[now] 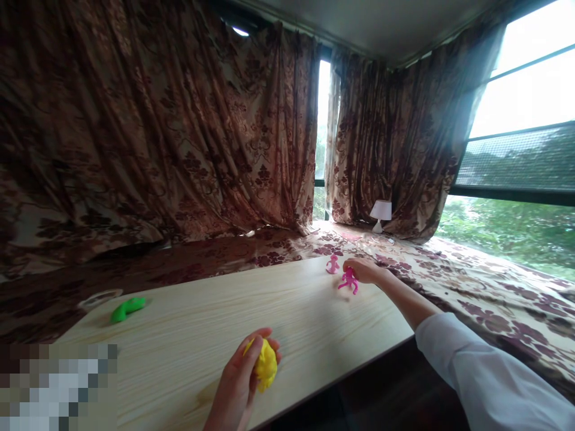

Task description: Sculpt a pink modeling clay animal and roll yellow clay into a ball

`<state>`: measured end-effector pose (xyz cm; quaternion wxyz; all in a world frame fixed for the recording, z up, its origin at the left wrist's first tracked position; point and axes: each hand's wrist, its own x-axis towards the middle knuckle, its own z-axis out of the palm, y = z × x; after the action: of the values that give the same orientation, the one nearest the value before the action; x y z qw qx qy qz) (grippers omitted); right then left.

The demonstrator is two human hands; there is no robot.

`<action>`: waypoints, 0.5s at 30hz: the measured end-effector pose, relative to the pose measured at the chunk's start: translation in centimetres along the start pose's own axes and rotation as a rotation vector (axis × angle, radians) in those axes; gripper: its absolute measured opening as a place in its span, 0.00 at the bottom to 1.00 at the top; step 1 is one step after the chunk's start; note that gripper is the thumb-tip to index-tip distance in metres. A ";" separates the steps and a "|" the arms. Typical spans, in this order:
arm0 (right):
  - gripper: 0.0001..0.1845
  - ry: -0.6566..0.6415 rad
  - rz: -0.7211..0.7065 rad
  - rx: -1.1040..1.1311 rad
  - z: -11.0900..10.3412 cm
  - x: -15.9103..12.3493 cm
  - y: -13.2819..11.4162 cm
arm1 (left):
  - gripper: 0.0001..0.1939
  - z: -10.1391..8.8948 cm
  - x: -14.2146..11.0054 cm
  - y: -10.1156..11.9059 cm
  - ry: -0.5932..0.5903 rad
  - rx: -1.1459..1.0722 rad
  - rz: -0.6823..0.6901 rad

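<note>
My left hand (238, 376) is closed around a crumpled yellow lump (266, 367) near the table's front edge. What the lump is made of is hard to tell; it looks soft. My right hand (362, 269) reaches to the far right end of the table, its fingers closed on a magenta toy figure (349, 280) with thin, splayed limbs. Just left of it stands a paler pink toy figure (333, 264), apart from the hand. At the table's left end lies a curved bright green object (128, 309), touched by neither hand.
The pale wooden table (188, 341) has rounded corners. Behind it and to the right spreads a flower-patterned cover (471, 287). A small white lamp (381, 211) stands in the far corner by the patterned curtains (202, 131). The lower left is pixelated.
</note>
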<state>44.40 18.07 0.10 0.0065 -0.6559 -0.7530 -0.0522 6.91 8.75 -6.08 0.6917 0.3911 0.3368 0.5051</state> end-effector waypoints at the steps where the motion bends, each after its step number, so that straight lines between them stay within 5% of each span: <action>1: 0.15 0.000 -0.007 0.003 0.1 -0.1 -0.1 | 0.22 -0.1 0.0 0.0 -0.018 0.002 -0.002; 9: 0.15 0.057 -0.058 0.067 0.7 -0.1 0.4 | 0.23 0.0 0.0 0.0 0.013 0.006 0.009; 15: 0.15 0.266 0.039 0.173 -0.6 -0.9 2.4 | 0.23 0.7 -0.5 0.5 0.047 -0.005 0.015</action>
<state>46.89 17.48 0.76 0.1637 -0.6545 -0.7345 -0.0737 7.15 8.19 -5.23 0.6806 0.3802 0.3487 0.5202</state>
